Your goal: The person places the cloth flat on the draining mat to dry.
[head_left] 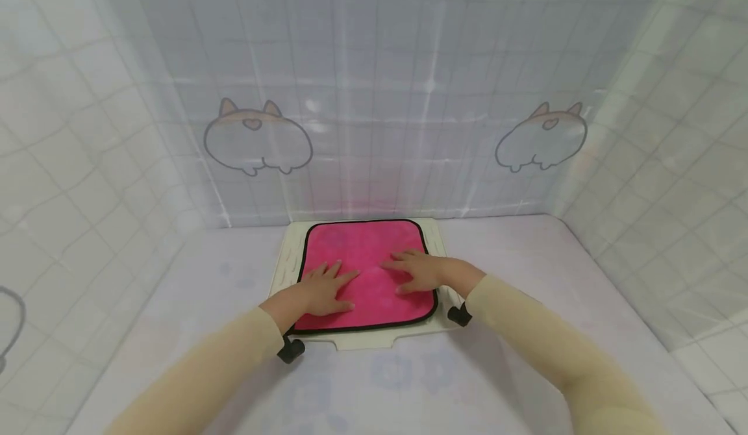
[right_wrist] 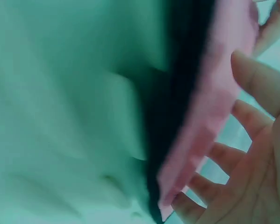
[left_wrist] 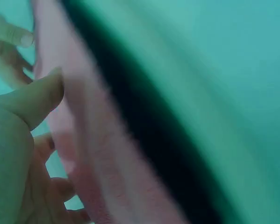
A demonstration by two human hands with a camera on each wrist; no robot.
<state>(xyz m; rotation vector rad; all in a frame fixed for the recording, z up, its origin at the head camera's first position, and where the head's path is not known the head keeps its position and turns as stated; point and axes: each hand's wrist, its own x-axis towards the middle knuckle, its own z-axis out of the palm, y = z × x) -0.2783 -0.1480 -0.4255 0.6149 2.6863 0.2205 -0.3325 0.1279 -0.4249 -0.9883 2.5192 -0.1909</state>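
A bright pink cloth (head_left: pixel 362 243) with a black edge and rounded corners lies spread over a cream-coloured board (head_left: pixel 365 341). On the left half of the cloth rests my left hand (head_left: pixel 324 290), its fingers spread. My right hand (head_left: pixel 417 270) lies across the right edge, fingers also apart and touching the pink surface. Neither hand grips anything. Close up in the left wrist view, the cloth's black border (left_wrist: pixel 144 126) is blurred beside the thumb. The right wrist view shows the right hand's fingers (right_wrist: pixel 224 158) nearly straight against the cloth.
The board stands on a pale table surface (head_left: pixel 502 247), close to the back wall (head_left: pixel 380 97) of translucent, grid-patterned sheeting. Similar sheeting rises at left and right. A small black piece (head_left: pixel 290 349) sits under each wrist.
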